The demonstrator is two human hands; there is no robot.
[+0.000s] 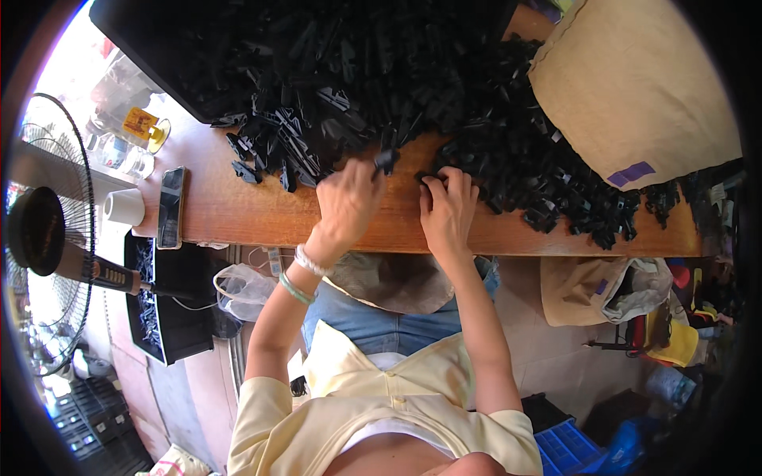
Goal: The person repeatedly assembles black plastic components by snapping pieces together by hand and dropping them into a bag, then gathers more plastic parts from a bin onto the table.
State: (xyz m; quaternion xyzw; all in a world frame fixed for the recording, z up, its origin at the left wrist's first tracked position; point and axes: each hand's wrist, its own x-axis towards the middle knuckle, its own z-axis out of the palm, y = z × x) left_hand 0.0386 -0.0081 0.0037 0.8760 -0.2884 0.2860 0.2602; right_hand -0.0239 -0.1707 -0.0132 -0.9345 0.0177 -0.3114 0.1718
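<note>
A large heap of small black plastic parts, clip-like in shape, covers the far side of the wooden table. My left hand, slightly blurred, is closed at the near edge of the heap, with a black plastic part at its fingertips. To its right, my right hand has its fingers bent and pinched on another small black part, partly hidden by the fingers. A second spread of black parts lies just beyond and to the right of that hand.
A brown sack rests on the heap at the right. A phone and a white cup are at the table's left end, near a fan. Below stand a black bin and another sack.
</note>
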